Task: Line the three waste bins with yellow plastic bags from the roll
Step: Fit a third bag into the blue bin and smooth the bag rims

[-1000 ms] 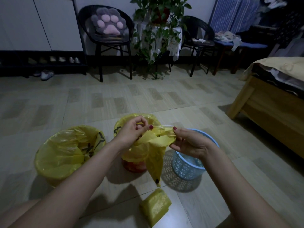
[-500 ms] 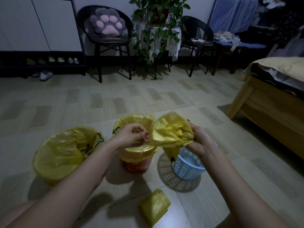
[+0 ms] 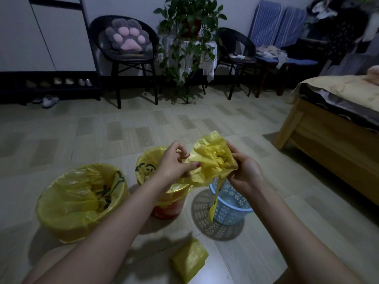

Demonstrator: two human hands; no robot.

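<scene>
While both hands work at the mouth of the bag (image 3: 212,160), it hangs bunched between them, just above and slightly left of the blue bin (image 3: 229,203). The left hand (image 3: 174,160) pinches the bag's left edge between thumb and curled fingers; the right hand (image 3: 244,171) grips the crumpled right side, fingers wrapped into the film. A narrow tail of the bag runs down from the right hand into the blue bin, so its long axis is near vertical, tilted a little toward the person at the bottom.

The coming move turns on this: the unlined bin sits directly below and just right of the bag, under the right hand, which is the nearer one. By my judgement the mouth must be spread wider than the rim before it goes down, and the film looks thin and clingy, so it may stay stuck shut.

2 bins are already lined: the red bin (image 3: 170,208) just behind the left wrist, and the big bin (image 3: 82,201) further left. That leaves 1 of 3. The roll (image 3: 188,259) lies on the floor (image 3: 123,130) near the person, between the forearms.

Beyond, the room is dim: a chair (image 3: 123,48) with a paw cushion (image 3: 127,36), a potted plant (image 3: 184,27), a second chair (image 3: 235,50), a shoe rack (image 3: 51,83) to the left, and a bed (image 3: 332,119) on the right.
</scene>
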